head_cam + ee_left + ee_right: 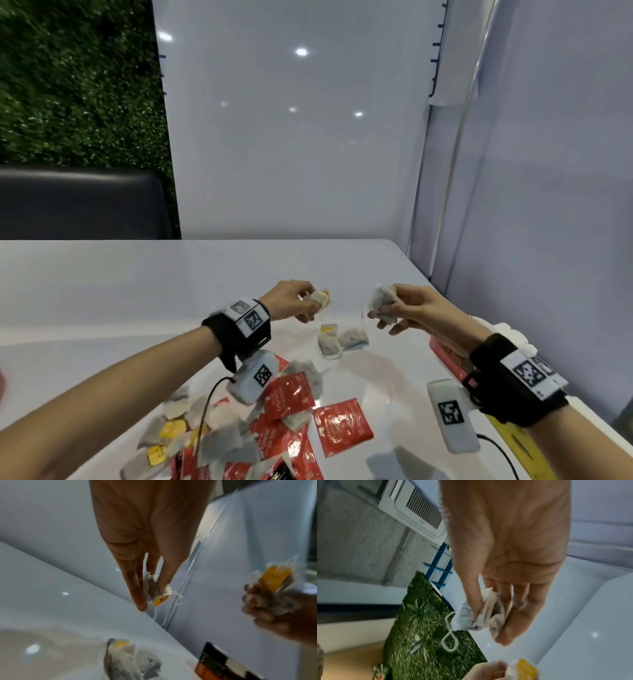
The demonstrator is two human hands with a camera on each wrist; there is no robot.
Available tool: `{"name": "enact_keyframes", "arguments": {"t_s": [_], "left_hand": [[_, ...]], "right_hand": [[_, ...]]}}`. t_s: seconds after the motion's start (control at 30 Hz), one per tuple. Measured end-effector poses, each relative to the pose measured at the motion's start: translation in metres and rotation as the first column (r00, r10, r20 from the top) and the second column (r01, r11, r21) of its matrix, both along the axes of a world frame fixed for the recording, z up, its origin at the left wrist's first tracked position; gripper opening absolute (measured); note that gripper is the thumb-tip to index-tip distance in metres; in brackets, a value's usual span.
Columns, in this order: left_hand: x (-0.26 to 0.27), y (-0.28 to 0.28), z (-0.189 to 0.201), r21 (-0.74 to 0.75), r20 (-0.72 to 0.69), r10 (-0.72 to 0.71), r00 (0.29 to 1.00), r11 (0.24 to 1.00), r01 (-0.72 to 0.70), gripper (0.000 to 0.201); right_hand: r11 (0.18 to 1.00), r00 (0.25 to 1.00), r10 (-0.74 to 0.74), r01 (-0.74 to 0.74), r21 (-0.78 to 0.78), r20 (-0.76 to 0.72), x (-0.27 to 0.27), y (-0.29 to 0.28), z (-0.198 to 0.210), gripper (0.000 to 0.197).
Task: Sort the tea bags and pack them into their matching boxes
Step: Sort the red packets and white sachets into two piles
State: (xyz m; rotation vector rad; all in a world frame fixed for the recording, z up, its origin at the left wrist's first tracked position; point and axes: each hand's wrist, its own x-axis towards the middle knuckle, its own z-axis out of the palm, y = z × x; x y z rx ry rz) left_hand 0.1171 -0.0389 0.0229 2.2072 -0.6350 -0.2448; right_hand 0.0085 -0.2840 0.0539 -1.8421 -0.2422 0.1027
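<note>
Both hands hover above the white table. My left hand pinches one paper tea bag with a yellow tag between thumb and fingers; the left wrist view shows this tea bag with its string dangling. My right hand grips a crumpled bunch of paper tea bags, with a string loop hanging from the bunch. The hands are a short way apart. Below them a few yellow-tag tea bags lie together on the table.
A mixed heap of red sachets and paper tea bags covers the table's near middle. A red box lies under my right forearm, and a yellow box beside it. White panels close off the back and right.
</note>
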Motion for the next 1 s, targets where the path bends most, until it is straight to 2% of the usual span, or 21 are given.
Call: {"name": "enact_keyframes", "arguments": {"t_s": [0.1,0.13,0.2,0.27,0.33,0.43,0.5,0.53,0.6,0.63,0.67,0.73,0.8,0.87,0.93,1.0], "left_hand": [[0.017,-0.028,-0.019,0.131,-0.058,0.009,0.998,0.991,-0.001,0.042],[0.019,-0.032,-0.023,0.241,-0.077,-0.01,0.997,0.97,0.028,0.053],[0.019,-0.029,-0.033,0.474,-0.082,-0.07,0.994,0.875,0.101,0.071],[0.012,-0.014,-0.039,0.583,-0.096,-0.127,0.987,0.797,0.159,0.075],[0.003,0.005,-0.042,0.628,-0.096,-0.18,0.979,0.753,0.2,0.065],[-0.004,0.025,-0.041,0.645,-0.08,-0.251,0.965,0.724,0.242,0.042],[-0.004,0.027,-0.039,0.619,-0.096,-0.281,0.955,0.735,0.278,0.038],[-0.004,0.025,-0.039,0.614,-0.103,-0.294,0.95,0.733,0.294,0.039],[-0.006,0.016,-0.04,0.622,-0.128,-0.332,0.934,0.707,0.336,0.046],[-0.008,0.012,-0.043,0.634,-0.14,-0.356,0.924,0.684,0.359,0.05],[-0.009,0.009,-0.045,0.654,-0.146,-0.377,0.915,0.657,0.375,0.052],[-0.012,0.007,-0.05,0.687,-0.147,-0.404,0.903,0.615,0.387,0.053],[-0.015,0.01,-0.053,0.676,-0.176,-0.379,0.908,0.624,0.392,0.05],[-0.02,0.016,-0.056,0.659,-0.187,-0.359,0.914,0.644,0.388,0.044],[-0.023,0.025,-0.059,0.653,-0.159,-0.354,0.922,0.663,0.367,0.04],[-0.027,0.035,-0.06,0.641,-0.125,-0.328,0.936,0.693,0.328,0.036]], "right_hand": [[0.989,0.998,-0.065,0.062,-0.138,-0.017,0.016,0.001,-0.004,0.014],[0.982,0.996,-0.078,0.07,-0.175,-0.04,0.022,0.001,-0.007,0.011],[0.969,0.991,-0.101,0.078,-0.236,-0.089,0.033,0.0,-0.016,0.006],[0.949,0.983,-0.137,0.094,-0.301,-0.123,0.042,-0.002,-0.026,0.003],[0.909,0.976,-0.169,0.102,-0.403,-0.135,0.053,0.0,-0.036,0.009],[0.825,0.97,-0.214,0.114,-0.553,-0.118,0.071,0.01,-0.047,0.015],[0.772,0.966,-0.236,0.123,-0.623,-0.102,0.078,0.022,-0.052,0.004],[0.722,0.968,-0.239,0.123,-0.681,-0.078,0.08,0.029,-0.054,0.013],[0.503,0.983,-0.182,0.089,-0.86,-0.005,0.075,0.04,-0.058,0.04],[0.404,0.992,-0.12,0.091,-0.91,0.046,0.067,0.046,-0.057,0.045],[0.37,0.996,-0.039,0.087,-0.925,0.078,0.055,0.052,-0.054,0.045],[0.428,0.987,0.151,-0.017,-0.904,0.052,0.028,0.059,-0.048,0.04],[0.47,0.963,0.259,-0.188,-0.863,-0.069,-0.003,0.061,-0.045,0.036],[0.407,0.934,0.306,-0.302,-0.862,-0.183,-0.034,0.06,-0.052,0.032],[0.324,0.914,0.321,-0.352,-0.878,-0.248,-0.061,0.06,-0.066,0.033],[0.303,0.908,0.318,-0.371,-0.878,-0.273,-0.083,0.063,-0.079,0.039]]}}
